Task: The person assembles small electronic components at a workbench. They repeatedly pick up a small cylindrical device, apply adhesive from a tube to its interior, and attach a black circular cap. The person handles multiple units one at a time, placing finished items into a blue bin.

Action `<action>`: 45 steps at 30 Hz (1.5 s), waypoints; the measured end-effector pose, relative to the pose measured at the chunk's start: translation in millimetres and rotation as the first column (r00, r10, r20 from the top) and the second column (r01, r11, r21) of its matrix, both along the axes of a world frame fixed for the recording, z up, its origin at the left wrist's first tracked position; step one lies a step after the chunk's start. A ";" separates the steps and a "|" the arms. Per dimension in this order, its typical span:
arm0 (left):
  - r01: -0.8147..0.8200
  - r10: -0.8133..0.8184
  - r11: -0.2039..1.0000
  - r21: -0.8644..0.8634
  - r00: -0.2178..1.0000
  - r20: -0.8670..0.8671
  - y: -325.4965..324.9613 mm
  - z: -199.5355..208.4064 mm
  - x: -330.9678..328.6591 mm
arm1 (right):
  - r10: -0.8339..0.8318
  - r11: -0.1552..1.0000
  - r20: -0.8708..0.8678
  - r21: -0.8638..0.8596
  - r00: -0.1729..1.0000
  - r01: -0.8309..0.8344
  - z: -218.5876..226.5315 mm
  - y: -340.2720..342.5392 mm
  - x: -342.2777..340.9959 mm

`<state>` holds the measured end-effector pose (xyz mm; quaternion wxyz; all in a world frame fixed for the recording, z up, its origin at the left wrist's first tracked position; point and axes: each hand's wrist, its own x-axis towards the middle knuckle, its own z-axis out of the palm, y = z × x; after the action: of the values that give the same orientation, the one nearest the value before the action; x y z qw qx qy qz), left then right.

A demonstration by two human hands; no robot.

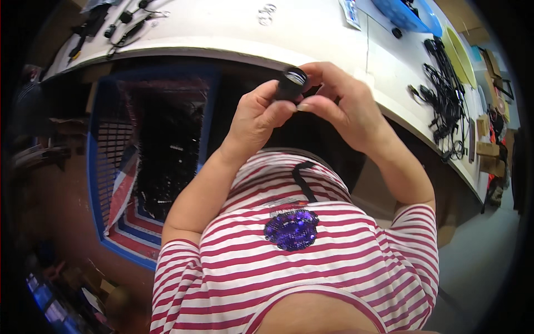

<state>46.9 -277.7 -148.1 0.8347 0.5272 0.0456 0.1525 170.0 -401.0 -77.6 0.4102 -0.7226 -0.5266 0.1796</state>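
Observation:
A short black cylinder [290, 84] with a shiny ringed end, much like a small flashlight, is held up near the edge of the white table. My left hand [257, 111] grips it from the left, thumb and fingers closed round its body. From the right, my right hand [340, 100] curls in, its index finger by the ringed end and its thumb tip beside my left thumb. What lies between the right fingers is partly hidden. A black strap [303, 181] lies against the striped shirt below the hands.
The white table [211, 28] runs across the front. On it are black cables [445, 100] at right, clear rings [266, 14], a small packet [350, 14], a blue basin [406, 15] and black cords [128, 28]. A blue crate [94, 178] with dark contents stands at left.

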 end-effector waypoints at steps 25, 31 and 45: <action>-0.192 0.315 0.887 -0.421 0.917 0.246 20.7 29.0 -2.3 | 0.159 0.987 -0.675 0.116 0.721 -0.109 -97.7 -8.3 -47.7; -0.247 0.342 0.913 -0.324 0.897 0.279 16.8 27.2 -2.6 | 0.069 0.997 -0.549 0.067 0.833 -0.039 -95.7 -14.5 -53.6; -0.337 0.408 0.904 -0.262 0.861 0.302 25.5 27.8 -13.7 | 0.068 0.997 -0.292 0.039 0.954 -0.060 -84.1 -16.4 -65.3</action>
<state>33.2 -252.2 -120.3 0.8323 0.3860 0.0129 0.3976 104.7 -417.4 -161.7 0.4885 -0.6643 -0.4857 0.2900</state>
